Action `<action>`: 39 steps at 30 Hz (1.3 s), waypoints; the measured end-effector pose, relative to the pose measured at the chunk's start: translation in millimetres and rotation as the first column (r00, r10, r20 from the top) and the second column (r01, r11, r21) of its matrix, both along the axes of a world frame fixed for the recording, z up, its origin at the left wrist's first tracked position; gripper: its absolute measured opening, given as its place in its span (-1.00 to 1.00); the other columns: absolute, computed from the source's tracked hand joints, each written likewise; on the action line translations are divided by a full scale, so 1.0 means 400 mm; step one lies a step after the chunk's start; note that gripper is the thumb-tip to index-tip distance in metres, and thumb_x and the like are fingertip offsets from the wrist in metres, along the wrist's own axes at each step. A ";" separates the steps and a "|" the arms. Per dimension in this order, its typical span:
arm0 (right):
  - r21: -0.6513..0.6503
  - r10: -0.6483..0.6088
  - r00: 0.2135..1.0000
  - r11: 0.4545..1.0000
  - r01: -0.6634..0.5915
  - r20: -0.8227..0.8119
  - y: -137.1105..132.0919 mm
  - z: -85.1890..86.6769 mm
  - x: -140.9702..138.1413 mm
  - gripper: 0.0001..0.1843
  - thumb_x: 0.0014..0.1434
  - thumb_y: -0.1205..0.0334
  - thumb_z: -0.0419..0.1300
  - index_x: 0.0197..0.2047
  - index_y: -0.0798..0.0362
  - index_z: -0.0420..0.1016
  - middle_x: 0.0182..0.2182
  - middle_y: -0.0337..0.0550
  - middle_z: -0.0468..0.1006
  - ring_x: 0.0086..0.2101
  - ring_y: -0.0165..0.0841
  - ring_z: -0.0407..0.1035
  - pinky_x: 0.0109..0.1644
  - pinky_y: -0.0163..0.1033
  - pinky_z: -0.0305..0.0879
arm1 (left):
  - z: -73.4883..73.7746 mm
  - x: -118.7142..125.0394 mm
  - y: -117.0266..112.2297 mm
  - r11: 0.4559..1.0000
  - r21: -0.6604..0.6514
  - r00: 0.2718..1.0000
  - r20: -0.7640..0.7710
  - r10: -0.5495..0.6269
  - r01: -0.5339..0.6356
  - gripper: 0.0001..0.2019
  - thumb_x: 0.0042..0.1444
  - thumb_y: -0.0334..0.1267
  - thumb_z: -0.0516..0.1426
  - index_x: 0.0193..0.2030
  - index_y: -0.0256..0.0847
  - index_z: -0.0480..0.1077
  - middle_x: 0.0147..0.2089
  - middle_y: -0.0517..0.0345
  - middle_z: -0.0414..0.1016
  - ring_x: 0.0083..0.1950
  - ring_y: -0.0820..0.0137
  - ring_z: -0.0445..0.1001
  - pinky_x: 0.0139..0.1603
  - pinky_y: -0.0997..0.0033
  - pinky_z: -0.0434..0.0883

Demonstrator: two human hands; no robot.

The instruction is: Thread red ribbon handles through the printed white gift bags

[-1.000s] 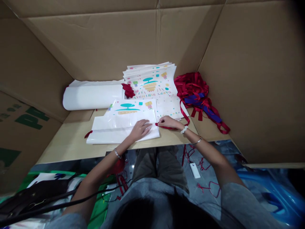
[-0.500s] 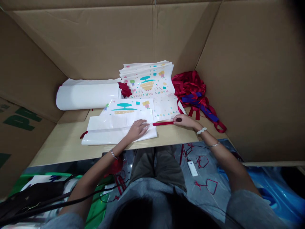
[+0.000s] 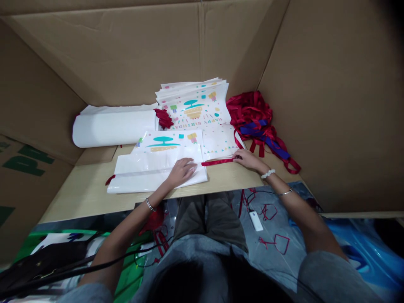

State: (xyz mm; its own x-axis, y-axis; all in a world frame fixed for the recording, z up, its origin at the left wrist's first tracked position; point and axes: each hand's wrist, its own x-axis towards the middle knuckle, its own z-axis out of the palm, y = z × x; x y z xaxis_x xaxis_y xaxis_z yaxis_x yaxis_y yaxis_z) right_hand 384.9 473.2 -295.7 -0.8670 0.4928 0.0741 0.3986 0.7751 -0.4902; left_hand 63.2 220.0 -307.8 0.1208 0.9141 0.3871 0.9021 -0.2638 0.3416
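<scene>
Cardboard walls (image 3: pixel 126 50) are boxing in a pale wood counter (image 3: pixel 78 198), and the 2 hands are working apart on it: the left hand (image 3: pixel 182 171) is pressing flat on a white printed plastic bag (image 3: pixel 151 179) at lower centre, while the right hand (image 3: pixel 249 162) is pinching a red ribbon (image 3: pixel 217 162) reaching to the bag's right edge, just below a stack of birthday-printed bags (image 3: pixel 195 105) at upper centre
</scene>
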 end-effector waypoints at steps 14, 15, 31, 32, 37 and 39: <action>0.244 0.081 0.987 0.963 -0.114 0.140 -0.176 0.014 -0.209 -0.83 0.46 0.24 0.16 -0.05 0.09 0.56 -0.07 0.02 0.62 0.00 -0.12 0.38 0.07 -0.11 0.09 | 0.014 0.007 -0.002 0.999 0.048 1.000 0.016 -0.015 0.014 -0.66 0.48 -0.12 0.02 0.19 -0.15 0.52 0.22 -0.13 0.49 0.27 0.10 0.42 0.28 -0.02 0.37; 0.269 0.102 0.985 0.953 -0.137 0.140 -0.191 0.013 -0.234 -0.83 0.46 0.24 0.15 -0.05 0.10 0.56 -0.07 0.02 0.62 0.00 -0.12 0.37 0.06 -0.11 0.08 | 0.014 0.008 -0.002 0.999 0.051 1.000 0.013 -0.015 0.014 -0.65 0.48 -0.12 0.01 0.19 -0.16 0.52 0.21 -0.13 0.49 0.26 0.10 0.42 0.27 -0.02 0.37; 0.234 0.022 0.999 0.972 -0.014 -0.033 -0.160 -0.030 -0.179 -0.80 0.44 0.19 0.16 -0.06 0.04 0.60 -0.07 0.02 0.60 -0.02 -0.11 0.37 0.11 -0.07 0.19 | 0.006 0.003 -0.006 1.000 0.021 1.000 0.030 0.007 -0.007 -0.63 0.48 -0.11 -0.02 0.20 -0.15 0.51 0.20 -0.13 0.49 0.26 0.12 0.41 0.30 -0.03 0.35; 0.220 -0.001 0.999 0.975 0.011 -0.045 -0.148 -0.032 -0.162 -0.81 0.43 0.19 0.17 -0.07 0.03 0.61 -0.07 0.01 0.60 -0.01 -0.11 0.38 0.13 -0.06 0.20 | 0.006 0.003 -0.006 1.000 0.022 1.000 0.030 0.006 -0.006 -0.63 0.48 -0.11 -0.02 0.20 -0.14 0.51 0.20 -0.12 0.49 0.26 0.12 0.41 0.29 -0.03 0.36; 0.149 -0.051 0.993 0.987 0.066 -0.105 -0.110 -0.031 -0.100 -0.81 0.40 0.20 0.18 -0.06 0.04 0.63 -0.08 0.00 0.61 0.00 -0.15 0.43 0.16 -0.07 0.26 | 0.012 0.005 -0.006 1.000 0.029 0.999 0.034 -0.003 0.002 -0.63 0.48 -0.11 -0.02 0.19 -0.16 0.52 0.19 -0.15 0.49 0.25 0.11 0.42 0.25 -0.02 0.38; 0.107 -0.052 0.989 0.992 0.067 -0.138 -0.107 -0.032 -0.092 -0.79 0.40 0.21 0.18 -0.05 0.05 0.64 -0.07 0.01 0.61 -0.03 -0.17 0.46 0.13 -0.10 0.30 | 0.014 0.007 -0.005 1.000 0.028 0.999 0.036 -0.007 0.006 -0.63 0.49 -0.11 -0.02 0.18 -0.18 0.52 0.19 -0.16 0.49 0.24 0.11 0.42 0.25 -0.02 0.38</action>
